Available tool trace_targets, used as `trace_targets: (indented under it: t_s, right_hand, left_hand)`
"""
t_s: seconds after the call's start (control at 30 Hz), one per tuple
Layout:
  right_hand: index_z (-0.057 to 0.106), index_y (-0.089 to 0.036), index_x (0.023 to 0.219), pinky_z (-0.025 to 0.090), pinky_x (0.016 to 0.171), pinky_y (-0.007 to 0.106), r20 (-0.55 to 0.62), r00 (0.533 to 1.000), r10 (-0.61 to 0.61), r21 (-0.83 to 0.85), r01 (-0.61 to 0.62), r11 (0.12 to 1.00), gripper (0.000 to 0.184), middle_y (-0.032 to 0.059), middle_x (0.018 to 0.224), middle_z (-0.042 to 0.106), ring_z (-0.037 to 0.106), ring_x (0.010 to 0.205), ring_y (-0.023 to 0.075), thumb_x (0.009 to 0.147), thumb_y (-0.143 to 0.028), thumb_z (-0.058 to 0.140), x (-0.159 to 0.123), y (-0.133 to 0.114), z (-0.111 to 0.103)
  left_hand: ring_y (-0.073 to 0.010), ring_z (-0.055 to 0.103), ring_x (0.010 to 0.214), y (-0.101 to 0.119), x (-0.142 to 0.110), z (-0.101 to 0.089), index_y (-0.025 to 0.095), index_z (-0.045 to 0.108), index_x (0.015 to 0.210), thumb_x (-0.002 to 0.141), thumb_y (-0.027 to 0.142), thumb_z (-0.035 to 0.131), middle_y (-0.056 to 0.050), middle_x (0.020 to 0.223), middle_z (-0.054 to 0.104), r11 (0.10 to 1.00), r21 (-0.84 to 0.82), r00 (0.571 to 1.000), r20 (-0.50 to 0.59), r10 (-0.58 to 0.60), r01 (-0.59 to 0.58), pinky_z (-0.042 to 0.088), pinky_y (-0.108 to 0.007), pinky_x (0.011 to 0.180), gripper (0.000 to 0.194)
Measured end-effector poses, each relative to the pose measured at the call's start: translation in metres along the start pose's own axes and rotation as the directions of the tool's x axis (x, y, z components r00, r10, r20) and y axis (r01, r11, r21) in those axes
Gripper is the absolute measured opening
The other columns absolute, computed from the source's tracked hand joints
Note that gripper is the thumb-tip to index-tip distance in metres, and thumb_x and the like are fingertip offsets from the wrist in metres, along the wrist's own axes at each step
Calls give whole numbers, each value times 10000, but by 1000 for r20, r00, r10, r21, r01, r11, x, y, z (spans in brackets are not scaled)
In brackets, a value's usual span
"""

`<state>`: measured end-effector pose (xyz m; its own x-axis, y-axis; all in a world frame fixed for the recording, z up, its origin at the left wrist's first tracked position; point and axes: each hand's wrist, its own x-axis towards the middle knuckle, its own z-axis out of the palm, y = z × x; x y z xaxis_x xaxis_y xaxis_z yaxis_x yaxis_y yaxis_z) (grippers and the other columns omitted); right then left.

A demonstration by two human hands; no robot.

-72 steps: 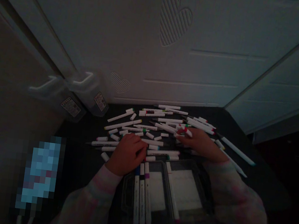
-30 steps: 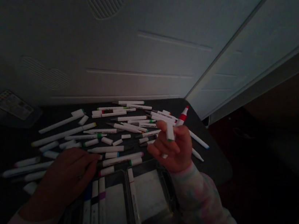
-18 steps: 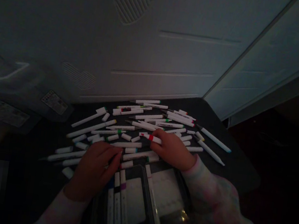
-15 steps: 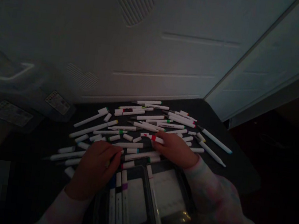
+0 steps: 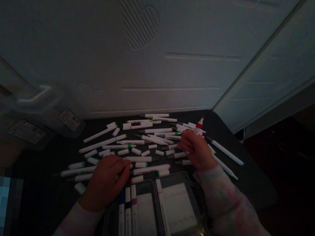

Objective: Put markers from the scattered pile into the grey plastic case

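Observation:
My right hand (image 5: 198, 150) is closed around an uncapped red marker (image 5: 200, 125), its red tip pointing up above the fist. It hovers over the right side of a spread of loose white markers and caps (image 5: 154, 139). My left hand (image 5: 105, 182) is at the near left of the spread, thumb and forefinger pinched together; whatever is between them is hidden. Close by its fingertips is the clear plastic case (image 5: 185, 174). Several capped markers (image 5: 130, 221) stand side by side in its left part, and a marker with a pink band (image 5: 164, 215) lies along its middle.
Everything rests on a dark tabletop (image 5: 252, 188). Behind it rises a pale panel (image 5: 180, 74) with embossed hearts. Clear boxes with labels (image 5: 69, 119) stand at the left. White sheets (image 5: 179, 204) show in the case.
My right hand has moved right and turned the red marker from lying sideways to tip up. My left hand stays near the same markers. The view has shifted slightly.

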<state>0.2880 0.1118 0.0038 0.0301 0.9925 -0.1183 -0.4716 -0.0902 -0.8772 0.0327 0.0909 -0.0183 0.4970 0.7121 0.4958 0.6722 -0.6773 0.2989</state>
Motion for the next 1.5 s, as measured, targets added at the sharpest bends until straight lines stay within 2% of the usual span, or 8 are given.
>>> trace_targets:
  t_s: [0.13, 0.27, 0.4, 0.5, 0.57, 0.87, 1.1, 1.5]
  right_hand:
    - [295, -183, 497, 266, 409, 198, 54, 997, 49, 209, -59, 976, 355, -110, 395, 237, 142, 332, 27, 738, -214, 554, 1, -1, -2]
    - [302, -183, 480, 257, 387, 199, 90, 994, 68, 271, -90, 958, 354, -107, 384, 256, 148, 319, 28, 731, -212, 549, 4, 2, -5]
    - [302, -183, 476, 245, 375, 197, 100, 992, 71, 301, -98, 948, 353, -106, 385, 266, 158, 311, 24, 714, -219, 561, 8, 5, -8]
    - [315, -180, 485, 229, 368, 197, 94, 993, 69, 315, -96, 944, 341, -107, 387, 279, 166, 305, 20, 703, -231, 573, 10, 5, -9]
    - [322, -179, 493, 218, 367, 197, 92, 993, 69, 325, -95, 941, 333, -107, 387, 285, 173, 304, 20, 703, -234, 574, 11, 6, -10]
    - [284, -188, 544, 239, 403, 208, 178, 981, 79, 388, -143, 910, 302, -112, 403, 267, 147, 310, 26, 731, -237, 516, 9, 4, -11]
    - [177, -199, 596, 224, 403, 211, 370, 929, -1, 526, -208, 825, 286, -116, 432, 198, 67, 304, 26, 690, -248, 443, -2, -6, -13]
    - [150, -196, 594, 217, 405, 214, 398, 917, -28, 508, -194, 839, 334, -108, 443, 195, 91, 306, 27, 684, -262, 465, -6, -6, -9]
  left_hand:
    - [-152, 544, 734, -2, 2, 5, 166, 596, 779, 808, 206, 482, -26, 716, 605, 998, 58, 998, -53, -28, 31, 429, -307, 708, 124]
    - [-160, 556, 740, 5, 18, 6, 171, 611, 790, 815, 230, 480, -27, 736, 631, 991, 105, 994, -85, -74, 83, 410, -322, 728, 146]
    - [-194, 549, 838, 20, 50, 10, 186, 633, 828, 828, 240, 446, -41, 813, 641, 971, 214, 984, 119, -132, 105, 370, -376, 816, 195]
    - [-229, 535, 897, 27, 72, 17, 197, 647, 823, 821, 233, 428, -55, 871, 633, 941, 326, 919, 336, -208, 94, 356, -405, 807, 223]
    - [-238, 539, 890, 28, 79, 21, 195, 654, 778, 806, 223, 431, -61, 870, 632, 933, 351, 884, 407, -231, 82, 364, -399, 768, 227]
    - [-229, 551, 855, 17, 79, 25, 201, 663, 779, 811, 266, 411, -69, 854, 634, 928, 369, 838, 489, -240, 51, 368, -368, 727, 262]
    - [-225, 552, 846, 14, 82, 28, 230, 667, 793, 794, 248, 428, -50, 847, 638, 948, 317, 808, 553, -202, 20, 370, -359, 721, 239]
    - [-209, 550, 831, 12, 83, 19, 229, 663, 774, 795, 225, 420, -36, 838, 642, 963, 268, 785, 594, -177, 15, 363, -348, 742, 243]
